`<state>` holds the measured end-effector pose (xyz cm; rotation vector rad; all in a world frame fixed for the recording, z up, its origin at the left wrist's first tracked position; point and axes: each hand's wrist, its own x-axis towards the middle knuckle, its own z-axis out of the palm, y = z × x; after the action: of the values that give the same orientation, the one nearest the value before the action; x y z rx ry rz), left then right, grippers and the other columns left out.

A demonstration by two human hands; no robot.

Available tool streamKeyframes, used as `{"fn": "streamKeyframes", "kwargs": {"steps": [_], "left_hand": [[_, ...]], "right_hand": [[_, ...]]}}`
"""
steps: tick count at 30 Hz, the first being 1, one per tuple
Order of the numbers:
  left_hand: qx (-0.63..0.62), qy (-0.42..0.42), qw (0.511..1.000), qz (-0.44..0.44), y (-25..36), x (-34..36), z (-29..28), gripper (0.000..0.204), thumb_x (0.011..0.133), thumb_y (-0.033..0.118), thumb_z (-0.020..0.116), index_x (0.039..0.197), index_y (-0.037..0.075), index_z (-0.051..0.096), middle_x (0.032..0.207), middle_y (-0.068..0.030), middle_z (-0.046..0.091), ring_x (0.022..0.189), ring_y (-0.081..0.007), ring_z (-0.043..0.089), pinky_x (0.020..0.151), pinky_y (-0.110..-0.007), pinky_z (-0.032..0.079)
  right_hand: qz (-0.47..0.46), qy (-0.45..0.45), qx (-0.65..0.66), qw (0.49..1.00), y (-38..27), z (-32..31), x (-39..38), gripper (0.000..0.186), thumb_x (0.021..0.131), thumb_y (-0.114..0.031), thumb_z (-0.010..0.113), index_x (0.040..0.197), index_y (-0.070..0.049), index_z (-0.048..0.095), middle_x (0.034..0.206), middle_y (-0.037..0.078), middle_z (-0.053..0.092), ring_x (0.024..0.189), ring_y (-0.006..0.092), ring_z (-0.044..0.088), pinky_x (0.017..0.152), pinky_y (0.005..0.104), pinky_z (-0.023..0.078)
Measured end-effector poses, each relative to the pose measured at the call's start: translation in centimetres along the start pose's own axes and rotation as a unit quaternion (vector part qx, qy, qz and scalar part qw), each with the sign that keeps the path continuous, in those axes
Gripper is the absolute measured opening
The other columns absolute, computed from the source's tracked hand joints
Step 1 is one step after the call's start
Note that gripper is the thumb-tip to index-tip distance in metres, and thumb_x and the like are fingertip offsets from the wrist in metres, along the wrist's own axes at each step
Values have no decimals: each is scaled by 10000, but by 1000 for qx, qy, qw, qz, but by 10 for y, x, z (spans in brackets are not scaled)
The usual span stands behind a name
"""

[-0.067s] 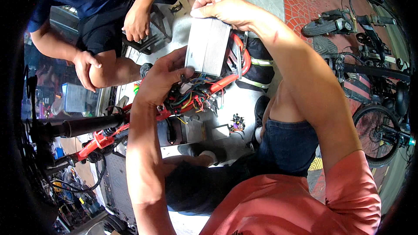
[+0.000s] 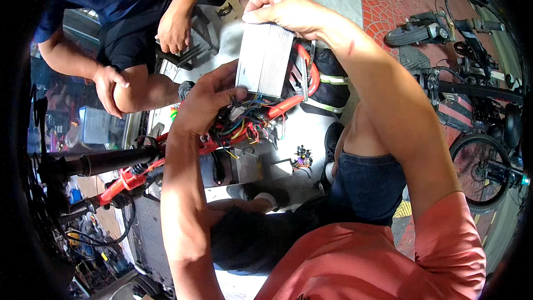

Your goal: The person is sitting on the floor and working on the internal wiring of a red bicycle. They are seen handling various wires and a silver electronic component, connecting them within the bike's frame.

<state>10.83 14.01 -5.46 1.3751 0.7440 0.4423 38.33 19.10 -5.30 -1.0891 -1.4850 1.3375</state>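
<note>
A ribbed silver metal box [image 2: 265, 58], an electronic controller, is held up between both my hands. My right hand [image 2: 283, 8] grips its top edge with thumb and fingers. My left hand [image 2: 204, 103] holds its lower left edge, fingers curled among the bundle of coloured wires [image 2: 244, 121] that hang from the box's bottom. Below the box lies the red frame [image 2: 288, 103] of a small electric vehicle.
Another person in dark blue sits at the upper left, one hand [image 2: 173, 30] on a black part, the other hand [image 2: 108, 86] on a knee. A black handlebar [image 2: 105, 161] sticks out at left. Bicycles and a scooter [image 2: 472, 94] stand at right. Small connectors [image 2: 302, 158] lie on the floor.
</note>
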Motion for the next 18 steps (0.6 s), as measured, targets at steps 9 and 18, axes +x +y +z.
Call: {"fn": "streamKeyframes", "kwargs": {"steps": [9,18], "left_hand": [[-3,-4,1000,-13,3,-3,1,739,888,-18,738,1560,-91,438,1459,-157,633,1292,-202,623,1106,-339,494],[-65,9,998,-17,-9,-4,-2,659,921,-4,650,1542,-110,454,1416,-175,660,1254,-207,646,1098,-327,491]], "right_hand": [[1,2,-1,1000,0,1,-3,284,970,-236,788,1142,-20,720,977,32,733,888,113,689,798,277,565],[-3,13,-6,1000,6,0,-4,263,973,-233,785,1118,-23,723,986,38,745,899,117,699,806,278,569]]}}
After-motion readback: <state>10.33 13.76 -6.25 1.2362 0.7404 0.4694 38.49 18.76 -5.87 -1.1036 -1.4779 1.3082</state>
